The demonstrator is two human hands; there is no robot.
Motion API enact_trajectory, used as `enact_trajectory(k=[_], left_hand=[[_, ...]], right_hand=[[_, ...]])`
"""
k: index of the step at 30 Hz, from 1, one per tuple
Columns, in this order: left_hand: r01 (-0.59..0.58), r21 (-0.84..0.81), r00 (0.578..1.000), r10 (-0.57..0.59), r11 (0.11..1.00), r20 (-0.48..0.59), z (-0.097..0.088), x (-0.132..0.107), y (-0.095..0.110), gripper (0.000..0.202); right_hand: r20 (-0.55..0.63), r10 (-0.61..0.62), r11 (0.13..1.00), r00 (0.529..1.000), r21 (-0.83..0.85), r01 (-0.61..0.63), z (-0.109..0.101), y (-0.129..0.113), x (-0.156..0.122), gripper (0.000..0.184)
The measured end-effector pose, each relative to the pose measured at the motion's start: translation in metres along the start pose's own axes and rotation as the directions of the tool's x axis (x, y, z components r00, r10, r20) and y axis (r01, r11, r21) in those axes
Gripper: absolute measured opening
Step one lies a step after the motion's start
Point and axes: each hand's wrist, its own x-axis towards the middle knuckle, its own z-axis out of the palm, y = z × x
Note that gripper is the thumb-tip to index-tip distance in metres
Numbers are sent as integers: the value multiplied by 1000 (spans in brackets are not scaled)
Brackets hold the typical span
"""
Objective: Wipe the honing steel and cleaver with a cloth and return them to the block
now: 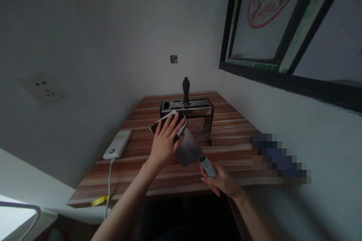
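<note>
— Start close in. What does the right hand [222,180] have?

— It grasps the butt end of the handle [208,166] of a cleaver [190,147]. The blade slants away from that grip, forward and to the left, over the wooden table [232,154].

— And the left hand [165,145]?

— Just past the blade's near part, fingers spread across a dark wrap [154,127] with white edges, at the blade's far end. Clenched or only pressing, I can't tell; the palm side is hidden.

— Which step would you call this?

— Working the wrap against the blade, I'd judge. Wiping or sheathing, I can't say.

— The next move calls for what?

— A firm hold on the handle, I think, with the left fingertips kept off the bare edge.

— Farther out?

— Left of the left grip, a white device [118,144] with a cable [109,180]. Beyond the wrap, a metal-topped block [200,111], a black handle [186,89] rising upright from it.
</note>
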Motion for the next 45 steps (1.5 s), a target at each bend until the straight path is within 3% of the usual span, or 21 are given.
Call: enact_trajectory(k=[9,14,18,26,38,45], left_hand=[[25,-34,999,-27,999,-45,-11,20,-18,50],[61,-37,995,-64,997,-76,-14,25,-18,50],[70,-3,993,-70,998,-95,-13,21,-9,52],[5,24,1000,-4,1000,-11,-2,4,16,54],[-187,-63,979,192,980,74,15,-44,62,55],[-181,-60,982,184,982,51,21,-53,71,54]], right_hand=[[7,2,1000,1000,3,-2,1,-2,0,28],[7,7,1000,1000,6,-7,0,-2,-1,29],[3,10,1000,1000,-4,-10,0,-3,-2,29],[-20,12,1000,1000,9,-12,0,-2,0,30],[-73,-3,1000,997,8,3,-1,6,1,31],[-46,-35,999,998,-23,34,-1,5,1,27]])
